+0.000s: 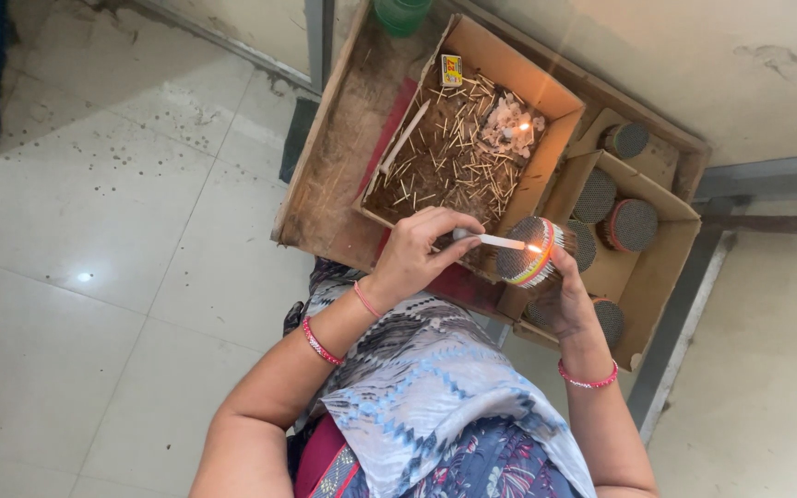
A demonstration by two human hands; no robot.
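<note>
Seated over a scuffed wooden counter (325,175), a person pinches a thin white lit taper (500,242) in the left hand (417,254), its small flame touching a round, tightly packed bundle of sticks with a coloured band (529,254) gripped from below by the right hand (565,300). Beyond lies a brown cardboard box littered with loose pale sticks (458,152); another cardboard box (657,267) holds similar dark round bundles (634,224).

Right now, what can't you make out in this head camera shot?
- Right hand: palm and fingers hidden behind the round bundle it holds.
- Green container: cut off by the top edge.
- Small box: print too small.
- Left hand: fingers cover the lit stick end.
</note>
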